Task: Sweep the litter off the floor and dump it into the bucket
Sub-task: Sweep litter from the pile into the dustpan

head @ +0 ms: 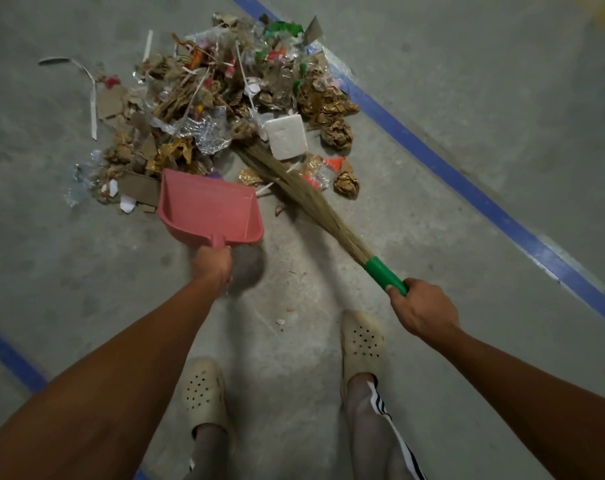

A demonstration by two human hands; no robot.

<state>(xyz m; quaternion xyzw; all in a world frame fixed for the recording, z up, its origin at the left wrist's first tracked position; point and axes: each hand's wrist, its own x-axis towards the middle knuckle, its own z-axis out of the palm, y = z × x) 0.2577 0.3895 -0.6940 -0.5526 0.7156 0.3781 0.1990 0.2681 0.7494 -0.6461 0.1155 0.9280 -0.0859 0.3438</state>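
Dustpan and broom meet at the near edge of the litter pile.

The litter pile (225,98), made up of crumpled brown paper, cardboard scraps, clear plastic and bits of coloured wrapper, lies on the grey floor (432,46). Its far side reaches over a blue tape line (467,181). On the pile's near side, the left hand (212,263) has its grip clenched round the handle of a pink dustpan (209,206), whose open mouth faces the pile and whose front lip sits against the cardboard scraps. To the right of the dustpan, the right hand (424,311) has its grip wrapped round the green sleeve of a grass broom (315,202). The bristles slant up into the pile and end beside a white foam block (286,136). Two pale perforated slippers (361,341) stand nearer than the pile, well apart from it.
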